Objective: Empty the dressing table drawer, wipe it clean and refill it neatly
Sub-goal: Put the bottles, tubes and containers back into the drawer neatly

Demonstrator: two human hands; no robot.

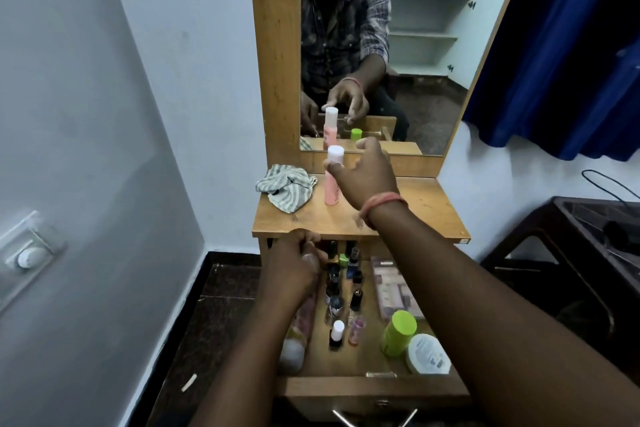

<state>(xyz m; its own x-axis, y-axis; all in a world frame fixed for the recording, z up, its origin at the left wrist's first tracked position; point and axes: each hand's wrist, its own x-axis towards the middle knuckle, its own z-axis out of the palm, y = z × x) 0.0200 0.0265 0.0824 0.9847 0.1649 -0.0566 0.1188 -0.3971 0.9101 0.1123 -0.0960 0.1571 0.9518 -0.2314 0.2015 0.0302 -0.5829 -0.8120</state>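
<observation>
The dressing table's drawer (363, 388) is pulled out and holds several small nail polish bottles (336, 333), a green-capped bottle (398, 333), a white jar (427, 354), a makeup palette (391, 291) and a long pink bottle (304, 319) lying on its side. My left hand (298, 263) is at the drawer's back left, fingers curled round a small item that I cannot make out. A pink bottle with a white cap (331, 191) stands upright on the tabletop (426, 215). My right hand (363, 177) is beside it with fingers spread, thumb at its neck.
A striped cloth (285, 189) lies crumpled on the tabletop's left side. The mirror (426, 80) rises behind the top. A wall is close on the left, a dark table (588, 236) stands on the right, and a blue curtain (571, 62) hangs beyond it.
</observation>
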